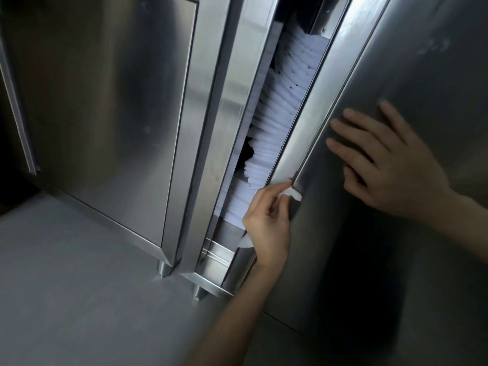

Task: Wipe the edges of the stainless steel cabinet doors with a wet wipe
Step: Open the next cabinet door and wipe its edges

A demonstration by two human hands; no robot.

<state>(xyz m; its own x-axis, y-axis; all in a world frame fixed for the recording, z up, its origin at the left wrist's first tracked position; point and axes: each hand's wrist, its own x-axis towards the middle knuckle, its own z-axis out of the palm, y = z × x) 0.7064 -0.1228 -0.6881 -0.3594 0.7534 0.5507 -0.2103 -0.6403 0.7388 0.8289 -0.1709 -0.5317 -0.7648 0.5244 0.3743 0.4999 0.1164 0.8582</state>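
A stainless steel cabinet fills the view, with a shut left door (pixel 105 114) and a right door (pixel 396 75) slid partly open. My left hand (pixel 266 223) grips a white wet wipe (pixel 289 194) and presses it against the lower part of the right door's left edge (pixel 303 143). A corner of the wipe also shows below the hand. My right hand (pixel 383 165) lies flat on the face of the right door, fingers spread, holding nothing.
Stacks of white folded items (pixel 277 112) fill the gap between the doors. A steel centre post (pixel 200 128) stands left of the gap. The cabinet rests on short round feet (pixel 163 269) above a grey floor (pixel 79 299).
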